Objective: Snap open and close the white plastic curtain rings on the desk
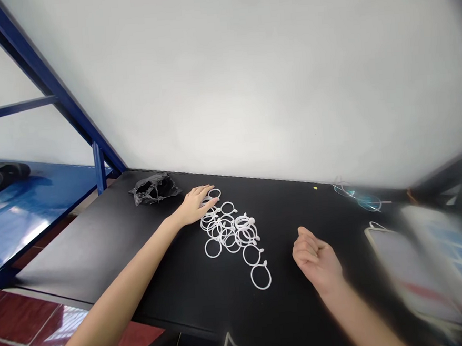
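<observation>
A loose pile of white plastic rings (227, 230), each with a small tab like curtain rings, lies on the black tabletop (174, 272). Over the pile's far left end rests my left hand (196, 204), its fingers stretched out and covering part of some rings; it does not visibly grip any. Two rings lie at the near right end, the nearest ring (261, 277) almost touching its neighbour. To the right of the pile, my right hand (313, 254) is curled into a fist, apart from the rings, with nothing showing in it.
A crumpled black plastic bag (155, 189) sits at the back left. Toward the right are eyeglasses (357, 198), a phone (414, 273) with a cable, and a blurred white-and-blue item (450, 252). A blue metal frame (50, 75) stands left; a white wall (249, 87) rises behind.
</observation>
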`<state>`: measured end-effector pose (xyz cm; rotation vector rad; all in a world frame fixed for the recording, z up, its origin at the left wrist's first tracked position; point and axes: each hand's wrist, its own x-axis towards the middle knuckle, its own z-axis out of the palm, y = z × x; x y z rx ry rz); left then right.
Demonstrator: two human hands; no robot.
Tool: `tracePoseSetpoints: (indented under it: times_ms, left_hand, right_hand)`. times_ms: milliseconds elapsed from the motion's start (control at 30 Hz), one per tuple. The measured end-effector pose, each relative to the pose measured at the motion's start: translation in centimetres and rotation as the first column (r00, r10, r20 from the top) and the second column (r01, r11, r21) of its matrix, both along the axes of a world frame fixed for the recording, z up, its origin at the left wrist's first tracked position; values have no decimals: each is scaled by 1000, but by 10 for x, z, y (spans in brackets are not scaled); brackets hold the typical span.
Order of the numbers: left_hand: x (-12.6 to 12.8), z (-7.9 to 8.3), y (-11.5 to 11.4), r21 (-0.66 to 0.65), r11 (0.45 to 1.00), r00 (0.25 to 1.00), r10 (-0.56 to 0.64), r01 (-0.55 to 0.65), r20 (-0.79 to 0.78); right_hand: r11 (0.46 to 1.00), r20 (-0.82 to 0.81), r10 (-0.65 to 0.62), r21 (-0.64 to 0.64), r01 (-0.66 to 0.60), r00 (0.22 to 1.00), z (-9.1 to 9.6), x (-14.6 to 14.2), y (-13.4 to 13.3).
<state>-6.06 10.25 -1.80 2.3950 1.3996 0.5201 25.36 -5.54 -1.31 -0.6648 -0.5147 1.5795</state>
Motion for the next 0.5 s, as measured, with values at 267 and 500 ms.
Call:
tracePoseSetpoints:
  times_ms: [267, 500]
  left_hand:
    - [22, -3, -5, 3, 991, 990, -133, 133, 48]
    - [41, -5, -16, 10, 989, 984, -147, 147, 99]
  right_hand:
    - [823, 227, 558, -30, -567, 798, 17, -17, -7]
    - [841, 988, -139, 79, -536, -74, 21, -63, -42]
